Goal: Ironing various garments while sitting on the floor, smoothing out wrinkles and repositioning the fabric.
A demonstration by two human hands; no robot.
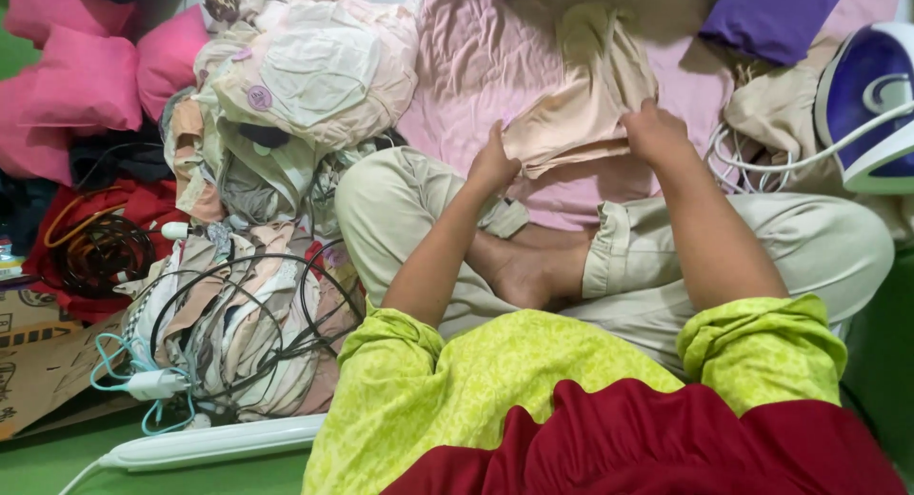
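While both hands' fingers clamp beige cloth (581, 105) | pink sheet (476, 67) | green floor (57, 462)

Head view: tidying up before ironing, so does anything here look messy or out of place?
Yes. Black cables lie tangled over the heap of clothes at left, with a white charger among them. The iron sits at right, its cord loosely bunched on the pink sheet.

Lime-green patterned top (sleeves pushed up), dark red cloth, beige trousers
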